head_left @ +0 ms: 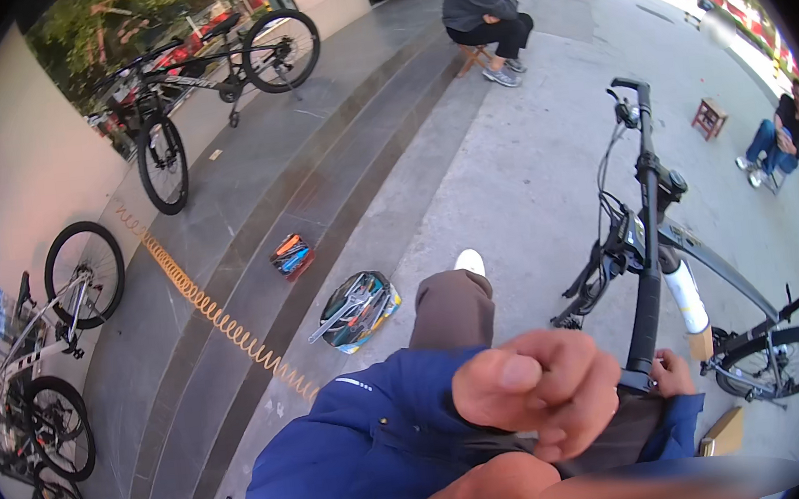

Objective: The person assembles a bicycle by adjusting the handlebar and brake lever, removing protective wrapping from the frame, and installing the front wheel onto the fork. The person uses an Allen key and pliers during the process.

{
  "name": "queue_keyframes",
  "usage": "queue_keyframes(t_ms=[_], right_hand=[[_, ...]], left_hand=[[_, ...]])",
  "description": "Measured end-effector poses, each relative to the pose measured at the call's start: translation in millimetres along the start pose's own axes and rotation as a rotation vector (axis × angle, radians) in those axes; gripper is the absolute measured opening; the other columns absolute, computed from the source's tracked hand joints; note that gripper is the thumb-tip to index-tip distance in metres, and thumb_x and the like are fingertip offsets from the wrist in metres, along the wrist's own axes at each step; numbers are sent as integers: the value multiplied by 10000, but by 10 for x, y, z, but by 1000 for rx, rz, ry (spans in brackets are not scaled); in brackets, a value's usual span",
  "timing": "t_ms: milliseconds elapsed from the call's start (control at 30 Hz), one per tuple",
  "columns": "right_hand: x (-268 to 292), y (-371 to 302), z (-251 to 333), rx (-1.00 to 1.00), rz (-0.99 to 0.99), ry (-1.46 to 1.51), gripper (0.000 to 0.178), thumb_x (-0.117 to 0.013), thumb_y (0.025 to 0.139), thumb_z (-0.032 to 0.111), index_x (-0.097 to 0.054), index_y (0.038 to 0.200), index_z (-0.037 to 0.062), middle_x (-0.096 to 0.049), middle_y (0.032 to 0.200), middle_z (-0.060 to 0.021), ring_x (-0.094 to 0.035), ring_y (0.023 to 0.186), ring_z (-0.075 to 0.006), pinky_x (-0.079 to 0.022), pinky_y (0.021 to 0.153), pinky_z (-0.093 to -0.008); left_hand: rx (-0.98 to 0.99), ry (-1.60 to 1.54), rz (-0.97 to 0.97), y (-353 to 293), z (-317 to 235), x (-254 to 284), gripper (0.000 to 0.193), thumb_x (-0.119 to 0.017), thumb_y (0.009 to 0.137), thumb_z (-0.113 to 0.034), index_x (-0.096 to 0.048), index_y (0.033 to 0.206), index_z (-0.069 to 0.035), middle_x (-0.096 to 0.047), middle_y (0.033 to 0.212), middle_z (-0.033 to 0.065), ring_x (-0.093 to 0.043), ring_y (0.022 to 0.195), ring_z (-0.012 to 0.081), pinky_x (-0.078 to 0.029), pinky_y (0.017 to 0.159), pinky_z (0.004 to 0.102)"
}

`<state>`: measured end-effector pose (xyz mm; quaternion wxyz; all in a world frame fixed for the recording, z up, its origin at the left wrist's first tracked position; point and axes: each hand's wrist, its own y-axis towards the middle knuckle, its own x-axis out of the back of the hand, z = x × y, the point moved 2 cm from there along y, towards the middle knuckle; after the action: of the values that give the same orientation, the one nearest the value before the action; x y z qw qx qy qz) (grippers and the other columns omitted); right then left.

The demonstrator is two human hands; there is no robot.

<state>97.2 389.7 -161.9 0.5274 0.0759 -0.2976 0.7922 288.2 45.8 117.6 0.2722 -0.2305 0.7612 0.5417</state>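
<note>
My left hand (pixel 540 392), out of a blue sleeve, is raised close in front of me. Its fingers are curled in and the thumb lies across them; whatever they may hold is hidden. A bicycle handlebar (pixel 650 196) stretches away from me, and its black grip (pixel 646 322) ends just beyond this hand. Beside the grip's near end is my right hand (pixel 673 374), with its fingers bent and partly covered. What it grips cannot be made out. The bicycle's grey frame (pixel 723 264) runs right from the bar to its rear wheel (pixel 778 363).
On the left, an orange coiled hose (pixel 218 315) crosses the grey steps. A bag of tools (pixel 359 309) and a small tool box (pixel 292 256) lie near my foot. Other bicycles (pixel 210 75) stand along the wall. Two seated people (pixel 482 11) and a wooden stool (pixel 709 118) are farther off.
</note>
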Motion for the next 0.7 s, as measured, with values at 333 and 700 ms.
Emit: queue_keyframes(t_ms=[333,700], right_hand=[[-62,-156,249,48,-25,-119,249,-692,1008,205,-707,1093,-28,-756,839,-86,-724,721,-142,-594,696,-304],[-165,-187,452,80,28,-314,301,-706,993,251,-709,1138,-13,-780,849,-105,-751,743,-174,-594,711,-339]], left_hand=[[-150,694,-782,206,-954,1794,449,-410,1150,-374,-424,759,-156,-438,693,-13,-356,531,109,-329,502,275],[1092,2073,-46,-534,-1027,3992,401,-680,996,-435,-723,1088,-47,-751,908,96,-738,760,204,-578,683,348]])
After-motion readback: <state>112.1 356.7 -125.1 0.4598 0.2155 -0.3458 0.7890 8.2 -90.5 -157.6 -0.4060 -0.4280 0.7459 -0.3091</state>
